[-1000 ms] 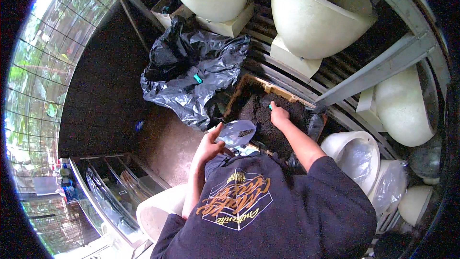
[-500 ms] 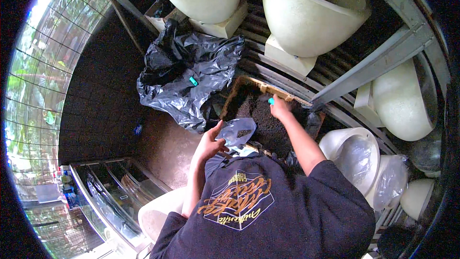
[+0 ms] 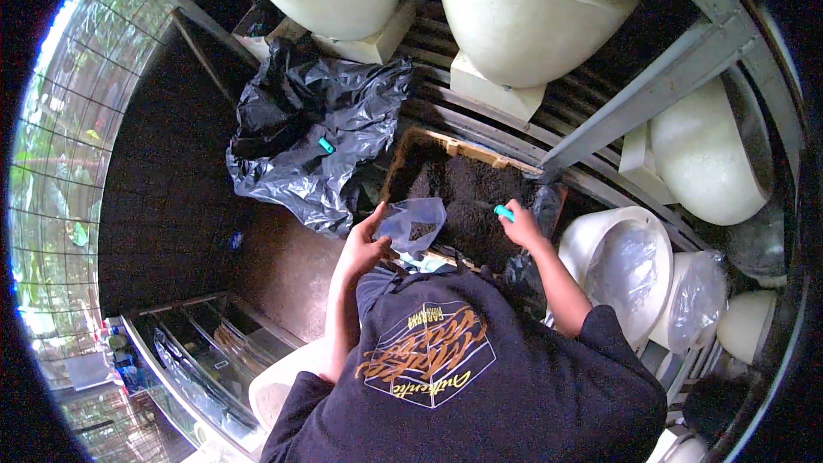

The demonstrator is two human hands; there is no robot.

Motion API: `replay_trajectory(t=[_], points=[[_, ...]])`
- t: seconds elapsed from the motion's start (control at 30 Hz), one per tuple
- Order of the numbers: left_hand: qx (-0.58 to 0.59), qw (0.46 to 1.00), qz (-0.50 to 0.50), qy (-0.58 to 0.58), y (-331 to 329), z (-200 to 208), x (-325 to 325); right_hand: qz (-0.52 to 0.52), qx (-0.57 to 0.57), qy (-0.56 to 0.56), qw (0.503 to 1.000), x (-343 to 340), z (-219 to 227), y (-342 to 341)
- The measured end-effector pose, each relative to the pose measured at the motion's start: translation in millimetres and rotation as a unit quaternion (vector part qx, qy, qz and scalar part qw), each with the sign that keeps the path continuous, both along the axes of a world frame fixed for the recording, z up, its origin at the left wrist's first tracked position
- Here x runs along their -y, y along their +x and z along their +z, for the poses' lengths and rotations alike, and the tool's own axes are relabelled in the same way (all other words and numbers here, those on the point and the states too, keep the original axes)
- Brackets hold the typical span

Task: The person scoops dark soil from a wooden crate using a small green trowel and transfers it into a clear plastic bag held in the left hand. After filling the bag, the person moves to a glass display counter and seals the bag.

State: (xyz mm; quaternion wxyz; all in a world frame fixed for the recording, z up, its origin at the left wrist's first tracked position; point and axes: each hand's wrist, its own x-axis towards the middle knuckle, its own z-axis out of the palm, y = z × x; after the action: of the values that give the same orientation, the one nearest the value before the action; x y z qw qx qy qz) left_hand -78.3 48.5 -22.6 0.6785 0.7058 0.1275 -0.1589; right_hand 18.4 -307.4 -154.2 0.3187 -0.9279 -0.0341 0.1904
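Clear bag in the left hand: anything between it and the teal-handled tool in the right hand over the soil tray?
Nothing visible. The clear bag hangs open in the left hand at the near edge of the soil tray. The right hand holds the teal-handled tool over the soil; only bare soil lies between them.

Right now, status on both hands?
Left hand holds small clear bag open. Right hand grips teal-handled tool in soil tray. Nothing between them.

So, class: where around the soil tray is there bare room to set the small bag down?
Bare brown floor lies between the black plastic sheet and the left hand. The soil tray is crowded by white pots behind and on its right.
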Motion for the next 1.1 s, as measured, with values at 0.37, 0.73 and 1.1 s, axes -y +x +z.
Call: replay_trajectory(t=[0.37,0.73,1.1], points=[[0.032,0.986,-0.088,0.135,-1.6,9.0,-0.8,-0.142,-0.258,-0.007,0.956,65.8,14.6,-4.3],[0.081,0.987,0.091,0.102,-11.0,-11.4,14.8,-0.198,-0.31,0.09,0.925,6.2,-77.4,-20.4],[0.097,0.966,-0.086,0.225,-11.1,-19.4,5.6,-0.216,-0.319,0.164,0.908,83.8,28.4,-53.1]])
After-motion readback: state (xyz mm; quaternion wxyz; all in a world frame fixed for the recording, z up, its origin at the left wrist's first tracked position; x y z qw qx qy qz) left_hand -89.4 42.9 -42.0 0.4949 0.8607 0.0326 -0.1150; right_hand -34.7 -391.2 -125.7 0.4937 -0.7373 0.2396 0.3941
